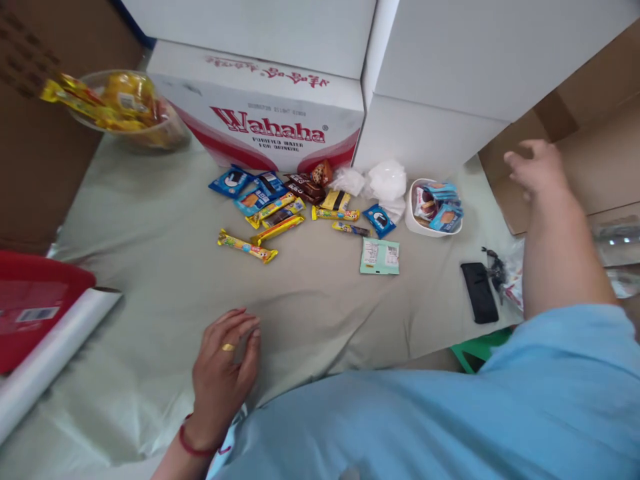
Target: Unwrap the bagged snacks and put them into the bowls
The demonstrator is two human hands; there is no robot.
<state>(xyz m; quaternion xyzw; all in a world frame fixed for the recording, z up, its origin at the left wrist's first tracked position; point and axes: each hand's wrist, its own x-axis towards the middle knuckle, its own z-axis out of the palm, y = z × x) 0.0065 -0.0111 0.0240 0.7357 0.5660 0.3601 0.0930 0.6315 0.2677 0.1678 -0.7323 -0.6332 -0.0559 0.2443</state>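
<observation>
My left hand [226, 357] rests on the cloth-covered table, fingers loosely bent, thumb a little apart, holding nothing. A ring and a red wrist cord show on it. Out to the right, my right hand [539, 167] is stretched toward a brown cardboard box [600, 140], fingers apart with nothing in them. The nearest container to it is a white tub [434, 208] of small snack packets. Ahead of my left hand lie several wrapped snacks: a yellow stick packet [247, 246], a blue packet [380, 220], brown packets [305, 188] and a pale green packet [380, 257].
A Wahaha water carton [270, 120] stands behind the snacks, beside white boxes [430, 127]. At the left are a clear bowl [173, 127] of yellow packets, a red object [40, 300] and a white roll [55, 360]. A black phone [479, 293] lies near the right edge.
</observation>
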